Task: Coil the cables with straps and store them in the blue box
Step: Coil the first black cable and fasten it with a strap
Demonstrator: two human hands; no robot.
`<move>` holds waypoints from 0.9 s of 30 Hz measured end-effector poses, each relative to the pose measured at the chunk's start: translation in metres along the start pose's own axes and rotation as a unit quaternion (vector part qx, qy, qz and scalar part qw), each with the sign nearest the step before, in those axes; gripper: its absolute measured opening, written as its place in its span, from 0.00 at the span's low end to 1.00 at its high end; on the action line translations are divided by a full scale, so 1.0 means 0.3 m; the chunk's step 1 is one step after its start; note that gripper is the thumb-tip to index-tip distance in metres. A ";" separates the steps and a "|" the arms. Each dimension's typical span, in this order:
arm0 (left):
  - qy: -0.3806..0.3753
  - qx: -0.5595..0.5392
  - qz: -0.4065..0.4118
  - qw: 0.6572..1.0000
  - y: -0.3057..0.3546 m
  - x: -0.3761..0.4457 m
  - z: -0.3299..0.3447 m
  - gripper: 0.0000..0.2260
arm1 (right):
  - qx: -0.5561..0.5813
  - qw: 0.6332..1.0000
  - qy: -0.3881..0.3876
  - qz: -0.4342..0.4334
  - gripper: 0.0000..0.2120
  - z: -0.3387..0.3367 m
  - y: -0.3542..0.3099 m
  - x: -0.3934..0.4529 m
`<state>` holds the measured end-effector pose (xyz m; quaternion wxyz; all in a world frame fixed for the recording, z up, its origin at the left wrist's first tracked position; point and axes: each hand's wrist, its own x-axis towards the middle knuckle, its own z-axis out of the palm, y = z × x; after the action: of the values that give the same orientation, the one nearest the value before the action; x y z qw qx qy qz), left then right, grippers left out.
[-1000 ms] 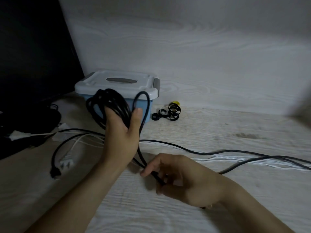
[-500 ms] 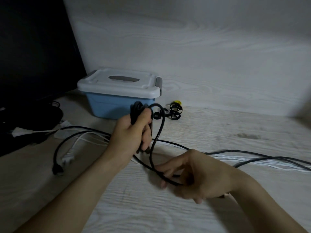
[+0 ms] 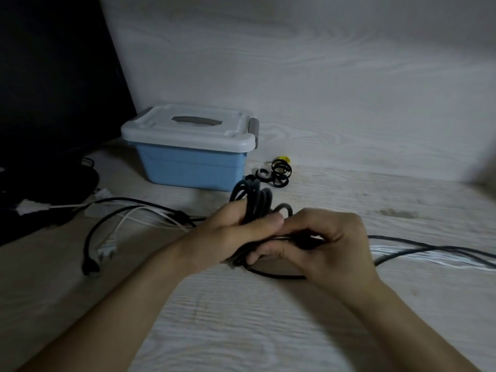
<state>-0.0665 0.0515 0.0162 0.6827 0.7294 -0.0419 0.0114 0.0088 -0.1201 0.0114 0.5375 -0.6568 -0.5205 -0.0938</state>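
Gripping a bundle of black cable [image 3: 252, 202] in loops, the left hand [image 3: 236, 237] sits near the middle of the bench [image 3: 268, 318], its fingers curled round the coil so the loops stick up past them toward 12 o'clock. The right hand [image 3: 327, 242] is pressed against it from 3 o'clock, fingers curled and pinching a strand of the same cable where it leaves the bundle. From there the loose length runs off along the bench toward 3 o'clock, beside some white cable [image 3: 402, 251]. The blue box [image 3: 193, 167] stands at 11 o'clock from the hands, near the wall, with its white lid [image 3: 188, 127] on. Just right of the box lies a small heap of straps [image 3: 273, 174], mostly black rings. At 9 o'clock more black and white cables trail across the bench, ending in a white plug [image 3: 107, 249] and a black plug [image 3: 90, 267].
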 end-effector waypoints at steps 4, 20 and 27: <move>-0.082 0.014 0.009 0.996 0.010 -0.006 0.004 0.12 | -0.049 0.994 0.084 0.055 0.12 -0.011 0.035 0.005; 0.051 -0.320 -0.092 0.942 0.007 0.029 0.069 0.19 | 0.194 0.960 0.042 0.197 0.13 0.038 0.078 0.007; 0.113 -0.320 -0.131 0.931 -0.025 0.055 0.109 0.15 | 0.189 0.919 0.194 0.286 0.07 0.063 0.105 0.005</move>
<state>-0.0509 0.0187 0.0079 0.8757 0.4650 0.1301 -0.0103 0.0259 -0.1003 -0.0143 0.7458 -0.6328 -0.2045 0.0382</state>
